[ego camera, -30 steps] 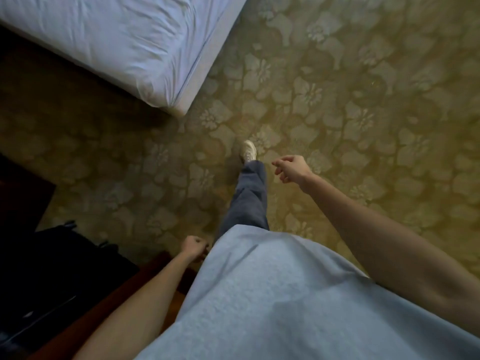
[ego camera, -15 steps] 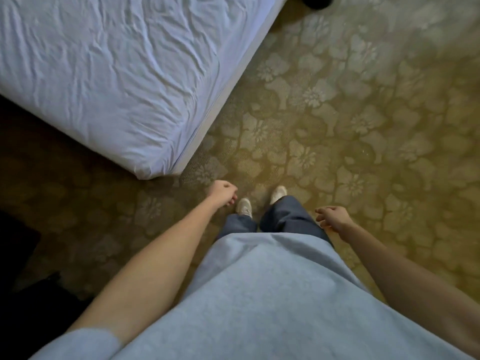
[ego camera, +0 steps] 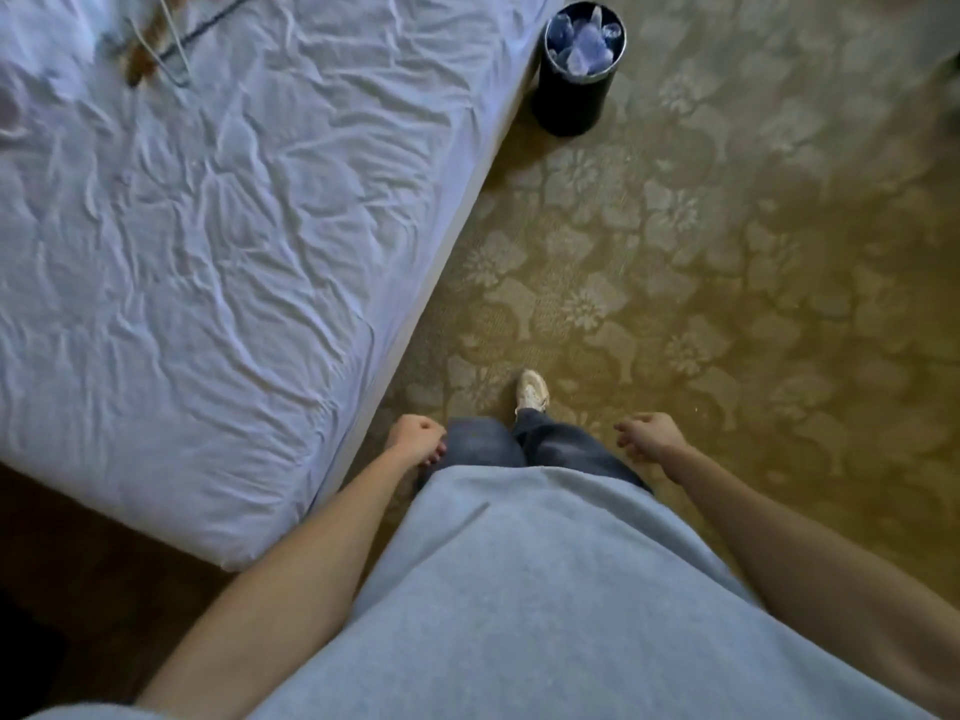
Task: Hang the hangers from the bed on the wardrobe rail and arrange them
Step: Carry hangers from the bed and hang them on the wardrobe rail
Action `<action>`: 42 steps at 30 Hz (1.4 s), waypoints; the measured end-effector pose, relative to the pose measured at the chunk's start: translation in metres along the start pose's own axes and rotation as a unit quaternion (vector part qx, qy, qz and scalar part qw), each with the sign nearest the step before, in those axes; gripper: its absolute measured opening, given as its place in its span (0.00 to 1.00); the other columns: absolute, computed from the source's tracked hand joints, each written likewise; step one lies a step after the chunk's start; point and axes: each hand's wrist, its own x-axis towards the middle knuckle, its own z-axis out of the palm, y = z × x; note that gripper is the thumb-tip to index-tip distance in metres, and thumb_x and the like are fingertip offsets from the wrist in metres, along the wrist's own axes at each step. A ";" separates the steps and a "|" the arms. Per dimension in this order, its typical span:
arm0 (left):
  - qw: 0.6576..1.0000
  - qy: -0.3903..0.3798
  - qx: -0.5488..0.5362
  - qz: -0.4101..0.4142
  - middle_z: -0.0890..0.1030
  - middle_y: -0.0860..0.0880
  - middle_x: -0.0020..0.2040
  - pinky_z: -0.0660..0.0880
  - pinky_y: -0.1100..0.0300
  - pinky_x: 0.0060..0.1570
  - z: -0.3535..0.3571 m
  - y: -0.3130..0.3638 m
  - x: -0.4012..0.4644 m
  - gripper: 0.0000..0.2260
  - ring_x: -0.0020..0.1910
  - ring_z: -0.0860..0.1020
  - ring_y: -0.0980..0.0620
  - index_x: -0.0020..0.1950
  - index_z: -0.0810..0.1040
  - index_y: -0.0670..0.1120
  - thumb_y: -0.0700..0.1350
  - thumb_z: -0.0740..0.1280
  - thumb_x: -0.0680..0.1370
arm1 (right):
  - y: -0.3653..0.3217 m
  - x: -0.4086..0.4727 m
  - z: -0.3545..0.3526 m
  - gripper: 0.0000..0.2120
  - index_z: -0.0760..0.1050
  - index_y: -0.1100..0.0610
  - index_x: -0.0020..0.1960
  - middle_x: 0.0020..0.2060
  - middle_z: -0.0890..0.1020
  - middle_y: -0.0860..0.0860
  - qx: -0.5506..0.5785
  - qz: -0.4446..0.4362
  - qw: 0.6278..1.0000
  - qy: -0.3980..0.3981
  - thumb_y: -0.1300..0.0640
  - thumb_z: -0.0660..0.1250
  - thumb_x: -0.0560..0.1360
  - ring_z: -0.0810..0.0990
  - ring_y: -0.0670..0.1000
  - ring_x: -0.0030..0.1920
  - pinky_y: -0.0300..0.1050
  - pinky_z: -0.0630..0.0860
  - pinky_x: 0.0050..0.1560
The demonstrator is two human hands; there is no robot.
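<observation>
Beside the bed corner, standing on carpet:
Bed (ego camera: pixel 218 283): wrinkled pale sheet covers the upper left of the head view; its long edge runs diagonally from the top centre down to a rounded corner at lower left.
Hangers (ego camera: pixel 156 49): a blurred cluster, wire and one brownish piece, lies on the sheet at the far top-left, well apart from both hands; the count cannot be told.
Left hand (ego camera: pixel 415 439): hangs just beside the bed's side edge, fingers curled loosely inward, holding nothing.
Right hand (ego camera: pixel 652 439): hangs over the carpet, fingers loosely bent and slightly apart, holding nothing.
Carpet (ego camera: pixel 727 262): olive-gold floral pattern fills the right half, an open strip running along the bed edge ahead of the feet.
Bin (ego camera: pixel 576 70): dark cylinder holding clear plastic bottles, stands on the carpet against the bed's side, at the far end of that strip.
Shoe (ego camera: pixel 531 391): pale, one visible, toe pointing forward, near the bed edge.
Clothing: grey top (ego camera: pixel 519 589) in the foreground, blue jeans (ego camera: pixel 550 444) below it.
Lower-left margin: dark floor beyond the foot of the bed.
</observation>
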 end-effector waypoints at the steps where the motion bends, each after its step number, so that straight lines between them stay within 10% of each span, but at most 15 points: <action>1: 1.000 0.005 -0.016 -0.011 0.82 0.47 0.33 0.74 0.61 0.30 -0.008 0.009 0.003 0.11 0.28 0.77 0.51 0.38 0.82 0.43 0.41 0.66 0.80 | -0.033 0.006 -0.004 0.11 0.81 0.65 0.55 0.36 0.82 0.55 -0.010 -0.021 1.000 -0.005 0.58 0.66 0.79 0.75 0.51 0.30 0.44 0.75 0.33; 11: 0.988 0.029 -0.123 -0.086 0.83 0.43 0.37 0.75 0.59 0.36 -0.082 0.083 0.054 0.12 0.32 0.78 0.49 0.40 0.82 0.42 0.41 0.64 0.81 | -0.330 0.062 -0.001 0.11 0.82 0.60 0.54 0.38 0.83 0.52 -0.147 -0.188 0.968 -0.084 0.55 0.65 0.79 0.78 0.50 0.33 0.42 0.76 0.33; 29: 0.963 0.049 -0.266 0.011 0.84 0.46 0.37 0.79 0.59 0.34 -0.303 0.419 0.201 0.10 0.32 0.80 0.51 0.41 0.81 0.42 0.43 0.64 0.79 | -0.645 0.181 -0.089 0.11 0.82 0.63 0.50 0.35 0.82 0.55 -0.323 -0.121 0.938 -0.030 0.56 0.66 0.79 0.77 0.53 0.31 0.43 0.76 0.33; 34: 0.944 0.087 -0.319 0.006 0.84 0.46 0.38 0.79 0.59 0.36 -0.366 0.474 0.237 0.10 0.32 0.79 0.53 0.46 0.83 0.41 0.43 0.64 0.79 | -0.744 0.196 -0.044 0.11 0.80 0.62 0.40 0.32 0.81 0.57 -0.364 -0.181 0.909 -0.089 0.60 0.65 0.78 0.76 0.51 0.28 0.43 0.75 0.32; 42: 0.864 0.225 -0.444 -0.072 0.84 0.46 0.38 0.77 0.61 0.31 -0.485 0.483 0.297 0.07 0.29 0.79 0.52 0.49 0.81 0.44 0.43 0.63 0.79 | -0.936 0.172 0.101 0.08 0.82 0.59 0.52 0.35 0.83 0.53 -0.364 -0.327 0.845 -0.215 0.60 0.64 0.79 0.77 0.49 0.29 0.39 0.74 0.31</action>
